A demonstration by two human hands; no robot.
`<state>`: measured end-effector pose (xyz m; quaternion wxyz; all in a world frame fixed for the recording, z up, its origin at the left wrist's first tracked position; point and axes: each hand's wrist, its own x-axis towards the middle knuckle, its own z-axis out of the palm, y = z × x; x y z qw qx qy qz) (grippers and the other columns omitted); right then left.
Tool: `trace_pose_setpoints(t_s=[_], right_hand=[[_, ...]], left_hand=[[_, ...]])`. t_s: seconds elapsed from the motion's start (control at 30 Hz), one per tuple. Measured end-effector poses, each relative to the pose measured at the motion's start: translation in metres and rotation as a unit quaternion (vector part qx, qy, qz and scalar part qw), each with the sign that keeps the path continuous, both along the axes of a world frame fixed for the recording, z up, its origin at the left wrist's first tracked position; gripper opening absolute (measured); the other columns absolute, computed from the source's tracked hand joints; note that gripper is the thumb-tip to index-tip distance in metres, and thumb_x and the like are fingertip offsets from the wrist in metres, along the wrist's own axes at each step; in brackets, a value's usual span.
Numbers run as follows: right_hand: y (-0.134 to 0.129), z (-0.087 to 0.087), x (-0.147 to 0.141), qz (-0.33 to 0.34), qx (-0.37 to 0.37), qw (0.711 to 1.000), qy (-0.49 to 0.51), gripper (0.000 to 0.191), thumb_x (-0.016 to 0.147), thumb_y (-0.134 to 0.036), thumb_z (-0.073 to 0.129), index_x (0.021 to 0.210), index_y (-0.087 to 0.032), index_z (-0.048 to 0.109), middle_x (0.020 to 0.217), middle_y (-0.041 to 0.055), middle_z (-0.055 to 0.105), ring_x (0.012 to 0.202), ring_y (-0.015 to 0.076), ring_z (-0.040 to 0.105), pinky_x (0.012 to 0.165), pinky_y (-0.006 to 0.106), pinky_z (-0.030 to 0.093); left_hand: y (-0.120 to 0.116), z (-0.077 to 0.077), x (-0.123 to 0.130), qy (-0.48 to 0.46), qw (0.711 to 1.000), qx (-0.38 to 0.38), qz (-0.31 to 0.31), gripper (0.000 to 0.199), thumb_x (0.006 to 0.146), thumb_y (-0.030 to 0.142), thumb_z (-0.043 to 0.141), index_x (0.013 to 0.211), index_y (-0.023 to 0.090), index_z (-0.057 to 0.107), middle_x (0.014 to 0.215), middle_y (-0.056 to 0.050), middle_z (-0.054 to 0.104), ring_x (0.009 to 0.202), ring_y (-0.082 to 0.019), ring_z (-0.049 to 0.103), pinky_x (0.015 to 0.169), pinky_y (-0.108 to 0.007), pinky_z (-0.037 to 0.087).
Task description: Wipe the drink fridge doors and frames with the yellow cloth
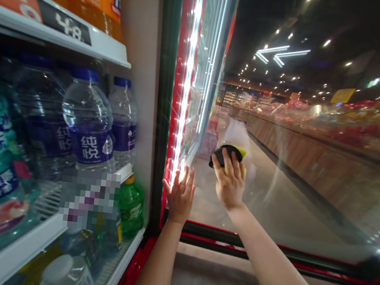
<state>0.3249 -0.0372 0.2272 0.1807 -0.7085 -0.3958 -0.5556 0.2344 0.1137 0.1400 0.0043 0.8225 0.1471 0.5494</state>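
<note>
Your R hand (pixel 231 184) was clamped on the black/yellow pad (pixel 223 155), at the glass door (pixel 292 209), long axis approx. L–R. Your L hand (pixel 179 201), fingers apart, was left, nearer the light strip (pixel 186 91).

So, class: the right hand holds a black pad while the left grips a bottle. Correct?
The left hand grips nothing: the head view shows it open beside the light strip. The right hand does hold the black pad.

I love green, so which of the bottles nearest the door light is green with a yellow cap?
The small green bottle, low beside the fridge wall; the clear bottles above it have blue caps.
</note>
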Motion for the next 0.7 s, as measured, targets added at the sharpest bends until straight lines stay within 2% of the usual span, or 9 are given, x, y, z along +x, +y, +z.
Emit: trace_pose_setpoints(t_s=[0.07, 0.2, 0.3, 0.37, 0.43, 0.5, 0.6, 0.7], right_hand=[[0.006, -0.010, -0.006, 0.025, -0.054, 0.998, -0.017, 0.057, 0.102, -0.016, 0.051, 0.155, -0.034, 0.048, 0.160, 0.0041, 0.050, 0.148, 0.0252, 0.044, 0.125, 0.046, 0.030], [-0.013, -0.031, -0.009, 0.079, -0.162, 0.982, -0.054, 0.056, 0.102, -0.015, 0.053, 0.153, -0.038, 0.049, 0.154, -0.0020, 0.057, 0.138, 0.0183, 0.055, 0.127, 0.040, 0.027], [-0.013, -0.025, -0.011, 0.058, -0.127, 0.990, -0.024, 0.058, 0.101, -0.012, 0.053, 0.154, -0.036, 0.049, 0.155, -0.0001, 0.056, 0.141, 0.0216, 0.053, 0.127, 0.045, 0.027], [0.003, -0.019, -0.014, 0.033, -0.072, 0.997, 0.005, 0.058, 0.101, -0.012, 0.052, 0.155, -0.033, 0.048, 0.159, 0.0036, 0.052, 0.146, 0.0262, 0.047, 0.126, 0.049, 0.029], [0.021, -0.020, -0.018, 0.030, -0.054, 0.998, 0.004, 0.057, 0.102, -0.014, 0.051, 0.156, -0.032, 0.046, 0.160, 0.0048, 0.049, 0.148, 0.0274, 0.044, 0.126, 0.050, 0.029], [0.031, -0.031, -0.020, 0.062, -0.089, 0.993, -0.037, 0.056, 0.103, -0.016, 0.051, 0.157, -0.030, 0.045, 0.159, 0.0041, 0.052, 0.147, 0.0243, 0.046, 0.128, 0.047, 0.025], [0.029, -0.045, -0.018, 0.122, -0.163, 0.972, -0.118, 0.053, 0.104, -0.014, 0.049, 0.156, -0.027, 0.047, 0.151, 0.0020, 0.060, 0.140, 0.0182, 0.053, 0.132, 0.041, 0.019], [0.027, -0.033, -0.016, 0.123, -0.172, 0.969, -0.129, 0.049, 0.105, -0.015, 0.048, 0.153, -0.027, 0.051, 0.148, 0.0010, 0.063, 0.139, 0.0165, 0.054, 0.132, 0.038, 0.016]], left_hand=[[0.003, -0.002, -0.002, -0.006, 1.000, 0.011, 0.013, 0.064, 0.103, 0.025, 0.053, 0.162, 0.029, 0.029, 0.158, -0.010, 0.049, 0.156, -0.028, 0.031, 0.128, -0.064, -0.006], [0.004, -0.005, -0.008, 0.007, 1.000, 0.023, 0.020, 0.060, 0.103, 0.025, 0.052, 0.160, 0.026, 0.035, 0.158, -0.011, 0.050, 0.155, -0.028, 0.033, 0.129, -0.061, -0.004], [0.005, -0.006, -0.013, 0.008, 0.999, 0.033, 0.019, 0.057, 0.102, 0.021, 0.052, 0.158, 0.026, 0.040, 0.158, -0.011, 0.050, 0.154, -0.028, 0.034, 0.129, -0.061, -0.002], [0.007, -0.006, -0.016, 0.002, 0.999, 0.035, 0.018, 0.057, 0.101, 0.017, 0.051, 0.157, 0.024, 0.043, 0.158, -0.012, 0.050, 0.154, -0.028, 0.034, 0.130, -0.061, 0.000], [0.009, -0.007, -0.019, -0.006, 0.999, 0.033, 0.013, 0.057, 0.100, 0.014, 0.051, 0.156, 0.021, 0.045, 0.158, -0.013, 0.050, 0.155, -0.028, 0.033, 0.130, -0.061, 0.002], [0.012, -0.008, -0.022, -0.017, 0.999, 0.037, 0.005, 0.057, 0.099, 0.012, 0.051, 0.155, 0.019, 0.046, 0.158, -0.014, 0.050, 0.156, -0.028, 0.031, 0.130, -0.061, 0.002], [0.015, -0.010, -0.026, -0.024, 0.999, 0.046, -0.004, 0.060, 0.096, 0.008, 0.048, 0.155, 0.018, 0.044, 0.157, -0.015, 0.051, 0.155, -0.027, 0.032, 0.130, -0.061, 0.002], [0.018, -0.011, -0.031, -0.023, 0.998, 0.053, -0.003, 0.062, 0.094, 0.005, 0.049, 0.155, 0.016, 0.044, 0.158, -0.016, 0.050, 0.155, -0.027, 0.034, 0.131, -0.059, 0.002]])
